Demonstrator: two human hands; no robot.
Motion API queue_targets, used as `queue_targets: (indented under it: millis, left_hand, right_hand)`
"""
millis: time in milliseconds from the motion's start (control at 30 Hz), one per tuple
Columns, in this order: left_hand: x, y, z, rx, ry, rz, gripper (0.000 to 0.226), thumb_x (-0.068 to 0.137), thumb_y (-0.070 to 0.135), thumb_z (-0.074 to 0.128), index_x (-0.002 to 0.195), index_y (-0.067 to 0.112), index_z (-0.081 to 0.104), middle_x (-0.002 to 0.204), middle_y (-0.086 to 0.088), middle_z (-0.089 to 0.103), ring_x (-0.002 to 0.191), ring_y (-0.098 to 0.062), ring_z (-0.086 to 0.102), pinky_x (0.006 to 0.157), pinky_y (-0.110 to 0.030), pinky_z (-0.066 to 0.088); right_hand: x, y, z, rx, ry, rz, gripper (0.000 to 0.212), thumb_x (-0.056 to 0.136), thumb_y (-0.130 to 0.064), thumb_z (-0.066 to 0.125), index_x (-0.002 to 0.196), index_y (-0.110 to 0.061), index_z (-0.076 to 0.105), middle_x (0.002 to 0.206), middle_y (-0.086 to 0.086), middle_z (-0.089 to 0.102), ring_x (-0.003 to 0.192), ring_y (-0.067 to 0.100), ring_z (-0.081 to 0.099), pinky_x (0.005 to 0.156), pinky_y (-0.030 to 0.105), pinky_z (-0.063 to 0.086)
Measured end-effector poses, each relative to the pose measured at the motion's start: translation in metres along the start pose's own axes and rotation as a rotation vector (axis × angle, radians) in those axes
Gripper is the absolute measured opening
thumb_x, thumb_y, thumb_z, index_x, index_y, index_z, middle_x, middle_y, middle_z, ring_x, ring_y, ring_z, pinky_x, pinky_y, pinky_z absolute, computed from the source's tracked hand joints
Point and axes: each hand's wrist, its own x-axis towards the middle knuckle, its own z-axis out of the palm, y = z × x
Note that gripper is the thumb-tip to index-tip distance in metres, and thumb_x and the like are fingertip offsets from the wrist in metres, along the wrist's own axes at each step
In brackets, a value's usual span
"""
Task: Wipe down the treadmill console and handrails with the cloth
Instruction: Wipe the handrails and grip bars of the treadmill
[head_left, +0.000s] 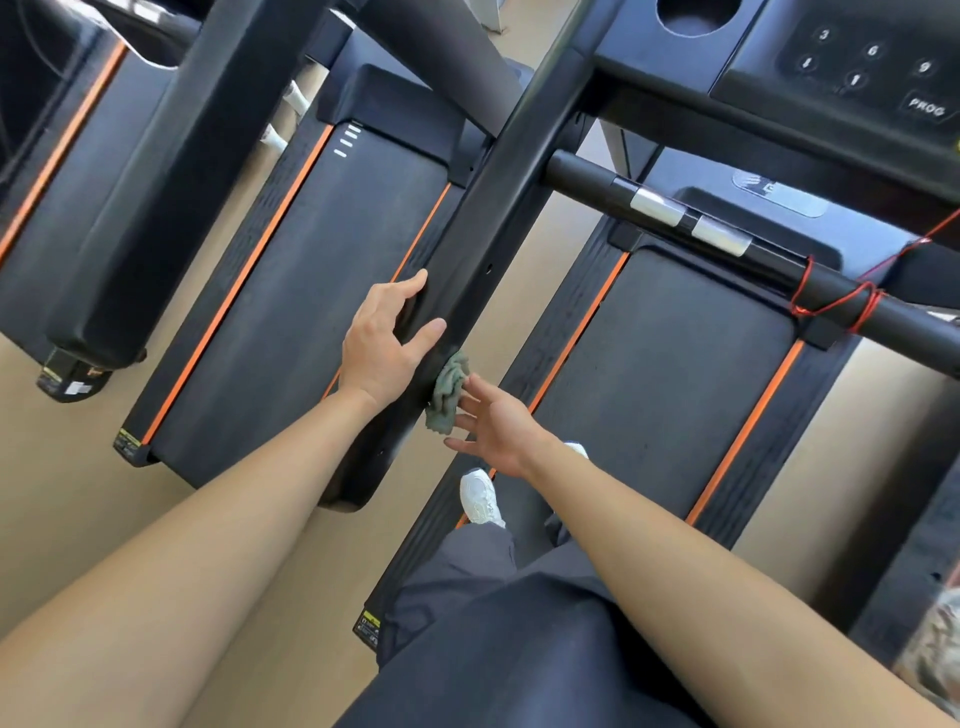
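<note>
1. The cloth (448, 391), a crumpled grey-green rag with soft folds, sits bunched against the inner edge of the left handrail (470, 244), a long, smooth black bar with rounded edges.
2. The right hand (493, 426) has its fingers spread and loose, fingertips touching the cloth, not clenched around it.
3. The left hand (387, 340) lies open over the handrail just beyond the cloth, thumb along the top, fingers curled over the far edge.
4. The console (852, 67) is matte black with numbered buttons.
5. A round crossbar (737, 239) carries metal plates and a red cord (836, 301).
</note>
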Motion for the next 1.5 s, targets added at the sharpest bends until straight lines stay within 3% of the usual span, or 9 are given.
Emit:
queue_targets:
  millis: [167,400,633,867,1000,1100,1233,1367,1500]
  left_hand:
    - [-0.001,-0.005,-0.014,-0.041,-0.131,0.025,0.058,0.097,0.042,0.064,0.151,0.038,0.043,0.15,0.018,0.048,0.129,0.007,0.04,0.111,-0.029,0.038]
    - [-0.042,-0.041,-0.04,0.017,-0.171,-0.036,0.057,0.095,0.054,0.06,0.148,0.044,0.042,0.147,0.02,0.053,0.129,-0.008,0.055,0.108,-0.043,0.048]
    - [-0.075,-0.072,-0.028,-0.038,-0.243,-0.019,0.061,0.102,0.056,0.039,0.158,0.04,0.022,0.158,0.014,0.039,0.142,-0.015,0.038,0.11,-0.045,0.035]
    - [-0.068,-0.08,-0.026,-0.181,-0.234,0.006,0.058,0.101,0.053,0.047,0.155,0.041,0.03,0.151,0.027,0.036,0.138,0.003,0.034,0.119,-0.04,0.032]
    - [-0.068,-0.081,-0.027,-0.248,-0.25,0.01,0.059,0.1,0.054,0.049,0.155,0.039,0.033,0.157,0.019,0.039,0.145,-0.007,0.035,0.12,-0.042,0.031]
    - [-0.067,-0.08,-0.029,-0.291,-0.259,0.01,0.059,0.101,0.051,0.051,0.155,0.037,0.034,0.158,0.017,0.038,0.144,-0.002,0.033,0.12,-0.037,0.029]
    - [-0.067,-0.08,-0.028,-0.298,-0.259,0.019,0.058,0.101,0.048,0.052,0.155,0.037,0.034,0.158,0.018,0.037,0.14,0.004,0.029,0.116,-0.03,0.027]
    - [-0.066,-0.083,-0.028,-0.354,-0.261,0.021,0.057,0.101,0.045,0.055,0.155,0.036,0.036,0.148,0.026,0.038,0.138,0.005,0.033,0.115,-0.025,0.028]
    - [-0.066,-0.086,-0.026,-0.366,-0.263,0.023,0.057,0.1,0.048,0.053,0.154,0.039,0.036,0.147,0.028,0.037,0.139,0.002,0.034,0.117,-0.03,0.029]
  right_hand:
    - [-0.005,0.0,0.01,-0.018,0.033,-0.008,0.047,0.103,-0.051,0.041,0.134,-0.021,0.06,0.133,0.007,0.064,0.122,0.028,0.061,0.107,0.054,0.044]
    - [0.003,-0.009,0.024,-0.052,0.119,-0.094,0.047,0.103,-0.051,0.041,0.135,-0.023,0.061,0.133,-0.001,0.066,0.122,0.025,0.062,0.102,0.047,0.045]
    - [0.021,0.017,0.028,-0.231,0.269,-0.093,0.046,0.1,-0.053,0.044,0.135,-0.028,0.059,0.132,-0.001,0.066,0.118,0.021,0.064,0.109,0.053,0.039]
    - [0.004,0.076,0.054,-0.234,0.223,0.012,0.042,0.104,-0.045,0.043,0.131,-0.019,0.061,0.126,0.01,0.069,0.115,0.027,0.066,0.108,0.058,0.042]
    - [-0.008,0.109,0.066,-0.157,0.205,0.067,0.041,0.105,-0.044,0.043,0.13,-0.018,0.062,0.121,0.008,0.072,0.115,0.025,0.066,0.106,0.059,0.043]
    - [-0.021,0.122,0.075,-0.094,0.194,0.068,0.041,0.107,-0.042,0.04,0.131,-0.018,0.062,0.126,0.007,0.069,0.12,0.026,0.063,0.107,0.06,0.042]
    - [-0.035,0.132,0.093,-0.126,0.164,-0.048,0.039,0.105,-0.042,0.042,0.137,-0.029,0.059,0.131,-0.001,0.067,0.123,0.021,0.061,0.109,0.057,0.042]
    - [-0.04,0.13,0.106,-0.13,0.229,-0.231,0.043,0.107,-0.037,0.037,0.15,-0.04,0.041,0.145,-0.004,0.056,0.133,0.021,0.053,0.112,0.051,0.038]
    - [-0.029,0.106,0.104,-0.16,0.327,-0.343,0.046,0.105,-0.039,0.039,0.15,-0.047,0.035,0.151,-0.007,0.049,0.137,0.02,0.049,0.113,0.05,0.036]
